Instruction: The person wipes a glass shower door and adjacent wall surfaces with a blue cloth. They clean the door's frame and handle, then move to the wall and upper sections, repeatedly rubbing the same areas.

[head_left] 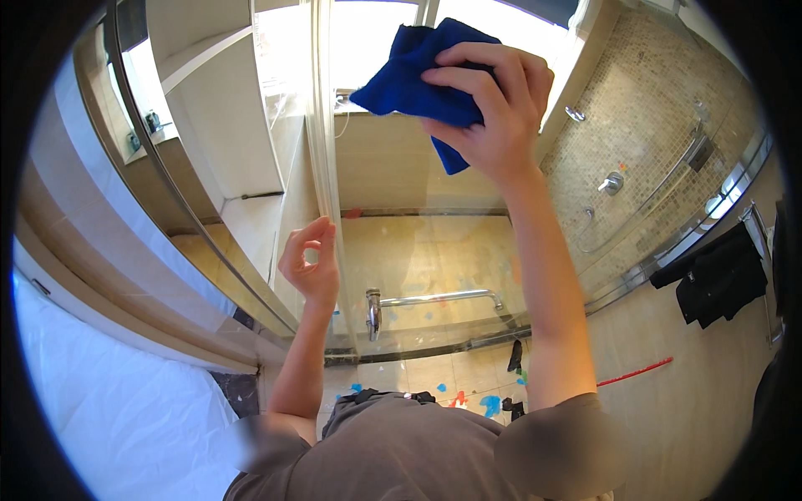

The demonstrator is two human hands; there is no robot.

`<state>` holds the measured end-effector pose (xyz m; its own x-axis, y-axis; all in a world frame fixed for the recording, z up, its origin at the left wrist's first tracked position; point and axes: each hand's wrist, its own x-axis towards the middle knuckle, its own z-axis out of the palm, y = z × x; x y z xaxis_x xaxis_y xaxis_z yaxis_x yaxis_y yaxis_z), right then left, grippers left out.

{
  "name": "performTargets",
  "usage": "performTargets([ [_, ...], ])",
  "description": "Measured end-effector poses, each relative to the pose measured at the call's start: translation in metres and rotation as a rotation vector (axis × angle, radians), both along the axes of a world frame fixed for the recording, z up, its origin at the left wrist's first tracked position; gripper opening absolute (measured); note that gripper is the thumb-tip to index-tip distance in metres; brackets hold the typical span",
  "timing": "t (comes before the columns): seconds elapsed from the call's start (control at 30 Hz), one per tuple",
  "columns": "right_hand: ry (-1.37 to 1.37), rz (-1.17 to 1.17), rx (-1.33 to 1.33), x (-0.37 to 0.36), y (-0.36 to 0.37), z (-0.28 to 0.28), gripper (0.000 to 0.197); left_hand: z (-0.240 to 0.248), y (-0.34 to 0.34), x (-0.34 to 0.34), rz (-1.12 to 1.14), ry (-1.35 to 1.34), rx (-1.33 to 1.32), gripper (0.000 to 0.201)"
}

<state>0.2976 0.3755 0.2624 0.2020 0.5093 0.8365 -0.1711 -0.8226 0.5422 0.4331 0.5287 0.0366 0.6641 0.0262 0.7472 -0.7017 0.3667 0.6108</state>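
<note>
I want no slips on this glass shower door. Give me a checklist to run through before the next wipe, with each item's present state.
1. Blue cloth gripped in the right hand: ok, fingers wrapped over it.
2. Cloth flat against the glass: cannot tell, it looks bunched.
3. Left hand steadying the door edge: ok, fingers at the frame.
4. Door handle out of the wiping path: ok, it sits well below the cloth.
5. Floor underfoot free of clutter: not ok, dark items and coloured spots lie by the door.
6. Glass already clean: cannot tell.
</note>
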Motion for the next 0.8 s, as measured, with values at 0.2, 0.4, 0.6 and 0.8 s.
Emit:
performTargets([
  [0.2,-0.143,0.0,0.084,0.012,0.008,-0.025,0.036,-0.003,-0.003,-0.001,0.025,-0.041,-0.018,0.017],
  [0.4,-0.106,-0.049,0.136,0.017,0.011,-0.065,0.036,-0.006,-0.006,0.001,0.051,-0.11,-0.031,0.021],
  [0.6,0.002,-0.076,0.141,-0.004,0.003,-0.138,0.035,0.002,-0.006,-0.003,0.147,-0.207,0.086,0.033],
  [0.8,0.126,-0.139,-0.056,-0.018,-0.012,-0.126,0.031,0.073,-0.02,-0.019,0.262,-0.543,0.142,0.047],
])
